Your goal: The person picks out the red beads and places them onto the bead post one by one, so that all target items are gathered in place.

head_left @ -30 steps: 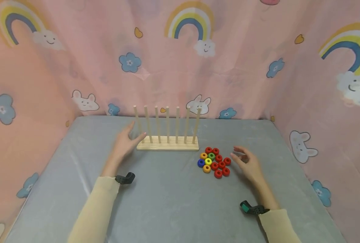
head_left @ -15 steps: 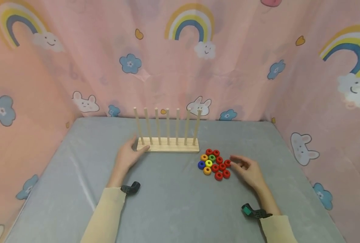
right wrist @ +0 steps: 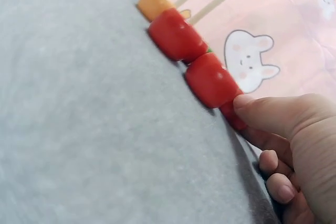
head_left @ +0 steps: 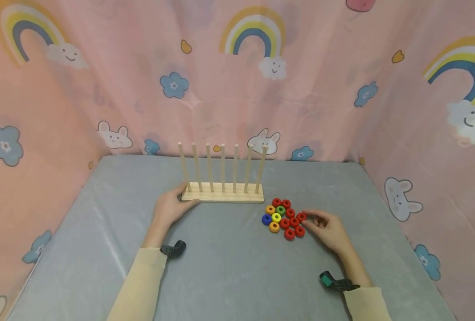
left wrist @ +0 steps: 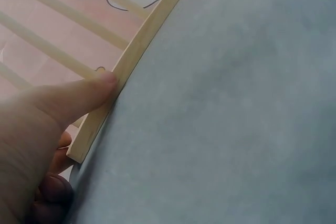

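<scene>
A wooden peg stand (head_left: 229, 196) with several upright bare pegs is set toward the back of the table. My left hand (head_left: 169, 209) grips its left end; in the left wrist view the thumb (left wrist: 84, 95) lies along the front edge of the base, other fingers behind. To the right of the stand lies a cluster of round beads with holes: several red, plus orange beads (head_left: 274, 227), a green bead (head_left: 280, 210), a yellow bead (head_left: 276, 217) and a blue bead (head_left: 267, 219). My right hand (head_left: 329, 229) pinches the rightmost red bead (head_left: 301, 217) between thumb and forefinger.
The grey-covered table (head_left: 229, 276) meets a pink patterned curtain (head_left: 217, 111) at the back and sides. Each wrist wears a dark camera mount, one on the left wrist (head_left: 174, 249) and one on the right wrist (head_left: 337, 281).
My left hand has come down from beside the pegs to the end of the base and taken hold of it. The right hand has moved slightly down and left onto the red bead.
</scene>
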{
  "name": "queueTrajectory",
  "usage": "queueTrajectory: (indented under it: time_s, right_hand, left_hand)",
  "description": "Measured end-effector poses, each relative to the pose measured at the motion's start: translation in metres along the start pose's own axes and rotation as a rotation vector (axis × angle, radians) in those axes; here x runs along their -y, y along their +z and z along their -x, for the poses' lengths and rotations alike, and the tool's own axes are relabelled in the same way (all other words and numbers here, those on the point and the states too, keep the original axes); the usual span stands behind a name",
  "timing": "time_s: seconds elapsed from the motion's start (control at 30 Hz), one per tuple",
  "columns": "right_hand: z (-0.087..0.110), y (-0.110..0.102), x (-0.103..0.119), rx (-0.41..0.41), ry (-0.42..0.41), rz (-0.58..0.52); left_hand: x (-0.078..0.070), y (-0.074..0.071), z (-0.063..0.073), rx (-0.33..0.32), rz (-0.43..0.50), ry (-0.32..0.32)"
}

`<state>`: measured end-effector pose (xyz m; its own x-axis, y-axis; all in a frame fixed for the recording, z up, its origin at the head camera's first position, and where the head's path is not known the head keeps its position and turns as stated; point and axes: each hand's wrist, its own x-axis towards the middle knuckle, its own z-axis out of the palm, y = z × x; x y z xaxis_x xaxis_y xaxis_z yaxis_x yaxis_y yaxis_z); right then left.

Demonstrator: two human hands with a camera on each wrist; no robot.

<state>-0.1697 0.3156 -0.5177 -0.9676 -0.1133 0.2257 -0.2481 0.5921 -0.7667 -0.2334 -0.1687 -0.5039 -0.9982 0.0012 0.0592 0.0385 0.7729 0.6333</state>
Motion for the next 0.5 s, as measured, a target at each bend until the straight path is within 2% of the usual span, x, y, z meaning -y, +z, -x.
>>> queueTrajectory:
  time_s: [0.5]
  right_hand:
    - [0.0010,0.0033,0.0075,-0.028,-0.024,0.049]
  left_hand:
    - [-0.0014,0.0008,-0.0020,0.008,0.012,-0.011]
